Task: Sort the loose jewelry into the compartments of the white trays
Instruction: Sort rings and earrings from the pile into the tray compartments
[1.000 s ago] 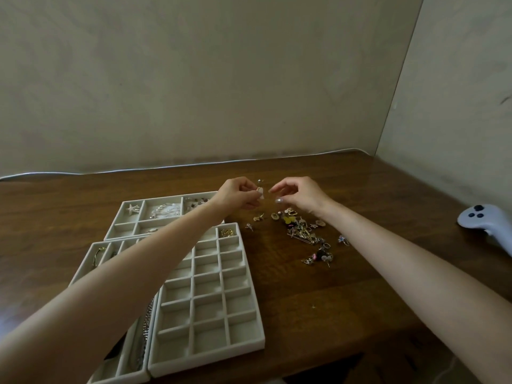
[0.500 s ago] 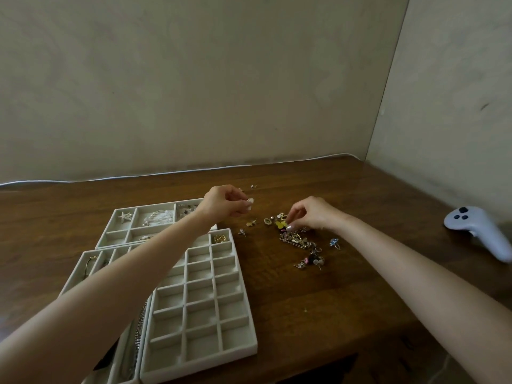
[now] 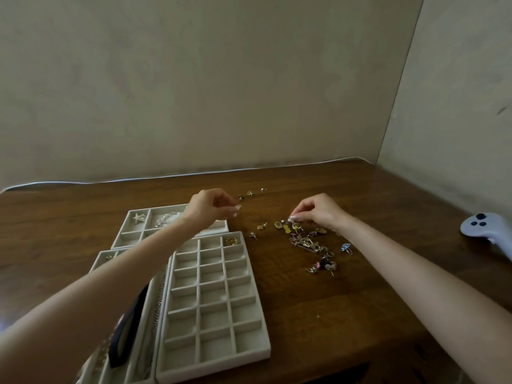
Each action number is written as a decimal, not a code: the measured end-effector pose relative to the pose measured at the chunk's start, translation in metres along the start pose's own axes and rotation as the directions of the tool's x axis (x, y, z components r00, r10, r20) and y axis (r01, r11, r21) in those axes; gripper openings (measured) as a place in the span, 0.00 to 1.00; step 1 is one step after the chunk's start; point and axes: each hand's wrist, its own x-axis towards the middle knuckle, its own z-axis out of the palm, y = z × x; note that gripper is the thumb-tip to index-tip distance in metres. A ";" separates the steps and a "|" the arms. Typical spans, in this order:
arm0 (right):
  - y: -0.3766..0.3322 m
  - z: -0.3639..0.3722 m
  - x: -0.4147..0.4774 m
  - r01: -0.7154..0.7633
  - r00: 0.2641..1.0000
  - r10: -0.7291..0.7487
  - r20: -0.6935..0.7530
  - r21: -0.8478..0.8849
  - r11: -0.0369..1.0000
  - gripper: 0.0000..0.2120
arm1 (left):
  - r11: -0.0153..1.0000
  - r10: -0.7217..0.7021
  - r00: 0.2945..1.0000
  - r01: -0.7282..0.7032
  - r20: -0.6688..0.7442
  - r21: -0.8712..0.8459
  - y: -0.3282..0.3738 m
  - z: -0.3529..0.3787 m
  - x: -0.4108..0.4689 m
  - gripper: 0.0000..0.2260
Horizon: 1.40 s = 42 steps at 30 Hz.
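Note:
My left hand (image 3: 212,207) hovers over the back white tray's (image 3: 130,235) right end, thumb and fingertips pinched together on a piece too small to make out. At the top of the loose jewelry pile (image 3: 307,241) my right hand (image 3: 318,212) pinches a small gold piece. Nearest me, the many-compartment tray (image 3: 213,367) holds one gold chain (image 3: 231,241) in its far right cell. The back tray carries a star brooch (image 3: 139,217) and pearls (image 3: 166,217). My left forearm covers most of a third tray (image 3: 104,256).
Three small studs (image 3: 250,193) lie apart on the wooden table beyond my left hand. A blue ring (image 3: 346,247) sits right of the pile. A white game controller (image 3: 487,231) rests at the right edge. A white cable (image 3: 166,177) runs along the wall.
My hands were together above the table; they have separated. The right hand dropped onto the jewelry pile and the left hand drew back left toward the back tray.

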 end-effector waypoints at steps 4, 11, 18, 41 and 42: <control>-0.010 0.019 0.004 0.047 0.998 -0.038 0.048 -0.180 0.983 0.02 | 0.982 -0.042 0.982 0.074 -0.182 0.173 -0.026 -0.050 -0.009 0.10; -0.065 0.061 0.015 0.244 0.966 -0.258 -0.032 -0.224 0.943 0.05 | 0.930 -0.105 0.908 0.234 -0.405 0.284 -0.065 -0.127 -0.032 0.08; -0.100 0.091 0.020 0.348 0.935 -0.354 -0.028 -0.126 0.929 0.05 | 0.798 -0.179 0.920 0.343 -0.350 0.495 -0.091 -0.149 -0.028 0.07; -0.080 0.067 0.012 0.286 0.954 -0.293 -0.063 -0.094 0.954 0.05 | 0.775 0.036 0.945 0.178 -0.324 0.607 -0.042 -0.097 -0.012 0.07; -0.076 0.063 0.011 0.272 0.958 -0.279 -0.065 -0.101 0.957 0.05 | 0.793 0.087 0.955 0.105 -0.282 0.600 -0.032 -0.084 -0.016 0.06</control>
